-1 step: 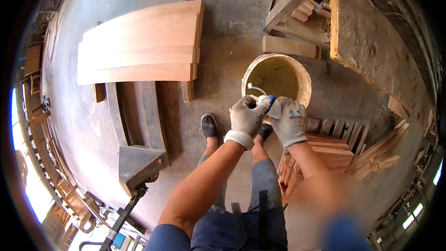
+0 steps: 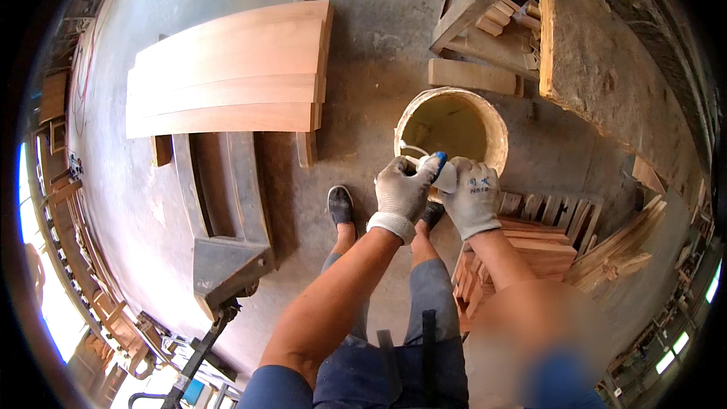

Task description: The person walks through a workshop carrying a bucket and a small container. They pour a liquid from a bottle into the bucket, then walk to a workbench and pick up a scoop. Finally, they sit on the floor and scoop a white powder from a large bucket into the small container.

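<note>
Head view: a small white item [image 2: 447, 179] is held between two gloved hands, in front of the body and at the near edge of one large bucket [image 2: 500, 130]. Its near side is pinched by the left hand [image 2: 400, 191], whose thumb and fingers are brought together on it; its other side is clasped by the right hand [image 2: 471, 195], whose fingertips are mostly hidden. A thin, curved white strip [image 2: 413, 149] is seen sticking out beyond the left fingers, and a patch of blue is shown by the left thumb; whether it belongs to the glove or to the item cannot be told.

The step in hand is judged to be close two-handed handling of the item. For the next move, a firm hold by one hand and fine finger work by the other seem to be called for, with the item kept from slipping into the bucket.

By count, one white item, one bucket and two dark shoes [image 2: 340, 204] are shown. At least three wide boards [image 2: 227, 53] are stacked at the left, near two dark rails [image 2: 243, 182]. One short beam [image 2: 473, 76] is laid beyond the bucket; the reddish pieces [image 2: 539, 251] at the lower right cannot be counted reliably.
</note>
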### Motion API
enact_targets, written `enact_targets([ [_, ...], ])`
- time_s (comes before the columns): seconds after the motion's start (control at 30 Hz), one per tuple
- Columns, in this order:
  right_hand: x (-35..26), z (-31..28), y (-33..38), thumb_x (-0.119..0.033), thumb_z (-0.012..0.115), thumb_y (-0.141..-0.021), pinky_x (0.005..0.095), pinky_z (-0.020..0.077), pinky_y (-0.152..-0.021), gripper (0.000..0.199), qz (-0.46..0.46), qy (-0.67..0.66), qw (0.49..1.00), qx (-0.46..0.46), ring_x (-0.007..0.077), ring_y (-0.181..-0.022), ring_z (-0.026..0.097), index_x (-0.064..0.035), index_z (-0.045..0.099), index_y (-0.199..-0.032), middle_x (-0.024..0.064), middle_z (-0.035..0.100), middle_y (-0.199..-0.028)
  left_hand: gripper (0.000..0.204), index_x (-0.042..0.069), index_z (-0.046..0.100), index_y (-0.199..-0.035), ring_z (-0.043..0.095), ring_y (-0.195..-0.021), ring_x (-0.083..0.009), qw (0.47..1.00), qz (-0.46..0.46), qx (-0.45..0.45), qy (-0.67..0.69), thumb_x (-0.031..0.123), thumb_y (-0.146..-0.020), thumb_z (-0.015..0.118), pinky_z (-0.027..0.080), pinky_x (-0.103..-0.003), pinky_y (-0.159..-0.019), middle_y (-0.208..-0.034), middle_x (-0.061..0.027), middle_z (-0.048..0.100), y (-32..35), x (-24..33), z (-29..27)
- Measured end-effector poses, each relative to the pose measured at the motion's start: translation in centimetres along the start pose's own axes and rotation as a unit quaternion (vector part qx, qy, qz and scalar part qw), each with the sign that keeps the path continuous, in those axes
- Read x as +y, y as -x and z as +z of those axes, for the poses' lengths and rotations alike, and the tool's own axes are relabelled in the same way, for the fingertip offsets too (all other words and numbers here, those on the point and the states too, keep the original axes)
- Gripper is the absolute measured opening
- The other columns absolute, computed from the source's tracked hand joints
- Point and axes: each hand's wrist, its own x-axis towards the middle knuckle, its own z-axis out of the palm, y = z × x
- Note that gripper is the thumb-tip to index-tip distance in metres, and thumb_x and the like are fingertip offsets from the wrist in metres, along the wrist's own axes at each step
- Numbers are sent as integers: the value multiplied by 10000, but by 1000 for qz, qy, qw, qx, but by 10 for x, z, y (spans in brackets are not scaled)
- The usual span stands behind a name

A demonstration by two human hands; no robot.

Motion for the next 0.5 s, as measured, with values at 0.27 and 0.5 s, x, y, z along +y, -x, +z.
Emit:
enact_targets([
  [0.27,7,8,4,-295,864,-704,488,516,-823,420,38,-107,992,-62,382,-907,685,-97,644,-1003,164,704,-922,598,26,556,-1425,663,-976,-139,951,59,-173,249,135,-889,798,569,-273,-817,-1210,-56,663,-21,-18,-25],
  [0.5,3,-5,3,-308,846,-726,474,525,-849,500,72,-156,970,-173,383,-923,687,-64,643,-1113,178,721,-975,421,-31,704,-1185,667,-827,-107,972,24,-203,116,162,-840,847,566,-265,-742,-976,-52,726,-24,-6,-37],
])
